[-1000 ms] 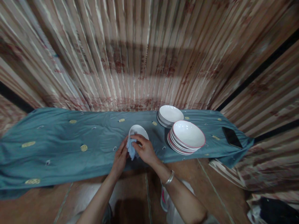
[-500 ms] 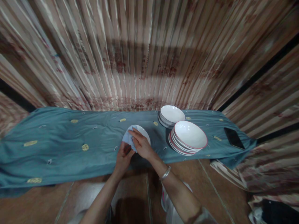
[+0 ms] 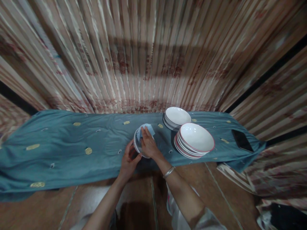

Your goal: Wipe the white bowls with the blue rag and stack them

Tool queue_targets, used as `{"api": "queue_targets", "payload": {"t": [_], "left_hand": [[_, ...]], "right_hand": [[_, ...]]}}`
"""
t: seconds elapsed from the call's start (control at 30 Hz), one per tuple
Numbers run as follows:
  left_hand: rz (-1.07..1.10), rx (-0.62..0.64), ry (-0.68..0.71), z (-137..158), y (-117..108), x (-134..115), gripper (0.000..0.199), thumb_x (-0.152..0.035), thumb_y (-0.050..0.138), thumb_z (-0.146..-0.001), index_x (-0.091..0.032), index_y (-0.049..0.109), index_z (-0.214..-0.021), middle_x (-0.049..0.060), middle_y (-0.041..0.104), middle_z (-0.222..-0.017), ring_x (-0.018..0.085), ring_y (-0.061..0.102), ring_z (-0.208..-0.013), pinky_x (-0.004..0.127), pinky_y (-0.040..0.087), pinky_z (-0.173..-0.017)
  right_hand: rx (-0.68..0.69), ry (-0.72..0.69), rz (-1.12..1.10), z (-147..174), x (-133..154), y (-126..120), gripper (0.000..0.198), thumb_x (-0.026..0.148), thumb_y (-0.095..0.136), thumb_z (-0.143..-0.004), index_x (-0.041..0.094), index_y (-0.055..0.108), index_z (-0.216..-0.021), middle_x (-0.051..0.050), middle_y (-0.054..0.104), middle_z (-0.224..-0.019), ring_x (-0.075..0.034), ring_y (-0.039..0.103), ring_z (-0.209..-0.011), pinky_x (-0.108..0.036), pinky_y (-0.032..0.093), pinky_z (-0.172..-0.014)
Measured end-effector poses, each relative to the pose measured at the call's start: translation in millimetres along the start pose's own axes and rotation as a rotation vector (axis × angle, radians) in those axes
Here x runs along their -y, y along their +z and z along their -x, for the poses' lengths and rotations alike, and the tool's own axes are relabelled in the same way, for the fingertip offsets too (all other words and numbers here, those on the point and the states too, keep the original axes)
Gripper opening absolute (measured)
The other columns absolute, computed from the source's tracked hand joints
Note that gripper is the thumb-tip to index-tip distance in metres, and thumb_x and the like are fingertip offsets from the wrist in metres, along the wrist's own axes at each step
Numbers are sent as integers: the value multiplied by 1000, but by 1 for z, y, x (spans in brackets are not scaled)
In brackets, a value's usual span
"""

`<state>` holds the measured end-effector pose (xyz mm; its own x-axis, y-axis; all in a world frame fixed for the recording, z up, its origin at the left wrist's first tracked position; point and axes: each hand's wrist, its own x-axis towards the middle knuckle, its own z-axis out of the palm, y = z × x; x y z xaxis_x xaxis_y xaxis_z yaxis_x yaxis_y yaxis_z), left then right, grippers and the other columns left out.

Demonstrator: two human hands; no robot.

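A white bowl (image 3: 136, 144) is tilted above the front half of the cloth-covered table, gripped at its left and lower rim by my left hand (image 3: 129, 160). My right hand (image 3: 149, 145) presses a light blue cloth (image 3: 149, 128) against the inside of the bowl, fingers flat over it. Part of the cloth sticks out past the far rim. My right hand and wrist hide much of the bowl's right side. To the right stands a stack of red-rimmed white bowls (image 3: 196, 138), and behind it a stack of dark-rimmed white bowls (image 3: 177, 115).
A teal patterned cloth (image 3: 64, 140) covers the long table. A black phone (image 3: 241, 140) lies near its right end. Pleated curtains (image 3: 144, 64) hang behind and at the sides. Below the front edge is a brown tiled floor (image 3: 136, 204).
The bowl has turned, its opening now facing more to the right. The blue cloth and my right hand have moved from its left side to its far right rim.
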<state>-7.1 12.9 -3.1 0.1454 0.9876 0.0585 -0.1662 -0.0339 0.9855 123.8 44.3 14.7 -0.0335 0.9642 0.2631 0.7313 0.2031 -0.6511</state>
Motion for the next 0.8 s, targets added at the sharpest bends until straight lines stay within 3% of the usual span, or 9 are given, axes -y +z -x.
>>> {"api": "queue_targets", "payload": {"t": [0.13,0.3,0.5,0.63,0.8], "left_hand": [[6,0,-27,0,1,-1,69,-28,75,-64,-24,47,-127,10,59,-125,25,58,-114,42,47,-97],[13,-3,-66,0,1,-2,73,-30,77,-63,-23,46,-129,11,59,-124,26,59,-113,43,48,-96],[12,7,-55,0,-1,0,73,-32,76,-64,-24,46,-130,10,60,-123,25,60,-111,42,49,-95],[12,22,-47,0,-1,0,73,-32,76,-64,-25,46,-131,9,62,-121,25,62,-108,41,51,-92],[38,23,-59,-1,-1,-1,74,-33,77,-63,-25,47,-130,9,62,-121,25,61,-109,40,51,-92]], "right_hand": [[12,-11,142,5,-10,0,66,5,39,-83,3,21,-147,-23,24,-153,-27,16,-145,-48,27,-116],[83,33,331,16,-13,-7,59,1,42,-81,-6,33,-140,-28,30,-148,-29,24,-143,-44,29,-115],[201,77,421,32,-6,-19,45,0,40,-84,2,50,-128,-24,41,-143,-23,39,-135,-37,36,-111],[324,71,354,40,0,-25,35,8,40,-89,5,59,-119,-21,51,-136,-25,47,-129,-37,39,-107],[363,-14,74,39,1,-29,32,7,40,-89,15,64,-110,-9,65,-120,-18,60,-111,-30,44,-98]]}}
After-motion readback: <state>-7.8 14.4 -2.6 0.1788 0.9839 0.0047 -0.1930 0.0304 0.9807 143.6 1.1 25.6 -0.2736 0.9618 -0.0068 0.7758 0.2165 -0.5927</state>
